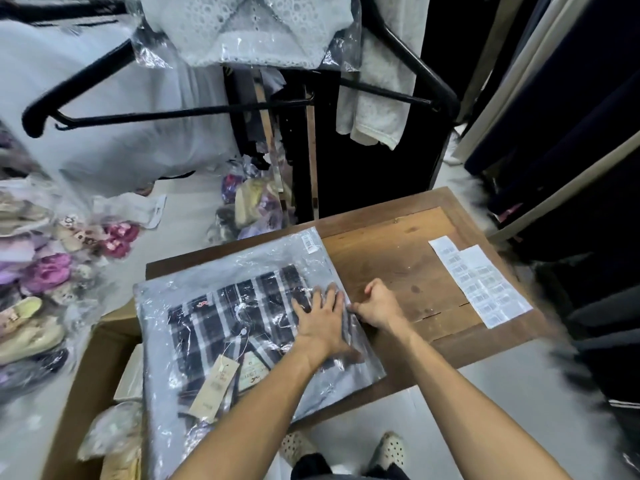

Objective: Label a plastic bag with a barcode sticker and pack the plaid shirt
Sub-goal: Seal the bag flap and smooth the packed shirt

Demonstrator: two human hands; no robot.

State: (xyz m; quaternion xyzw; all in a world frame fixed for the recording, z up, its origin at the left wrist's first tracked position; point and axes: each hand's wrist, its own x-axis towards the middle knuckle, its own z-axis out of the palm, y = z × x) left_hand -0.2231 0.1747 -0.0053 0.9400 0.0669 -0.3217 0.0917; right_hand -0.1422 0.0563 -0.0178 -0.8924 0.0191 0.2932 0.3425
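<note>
The folded dark plaid shirt (235,317) lies inside a clear plastic bag (194,386) on the left part of a small wooden table (398,258). A barcode sticker (309,243) is stuck on the bag's far right corner. A beige hang tag (214,386) shows through the plastic near the front. My left hand (320,320) presses flat on the bag over the shirt's right side, fingers spread. My right hand (375,304) is at the bag's right edge with its fingers pinched on the plastic there.
Two strips of barcode stickers (479,282) lie on the table's right side. An open cardboard box (86,382) with bagged items stands under the bag's left part. Bagged shoes (45,271) pile up at left. Black hangers (138,114) and garments hang ahead.
</note>
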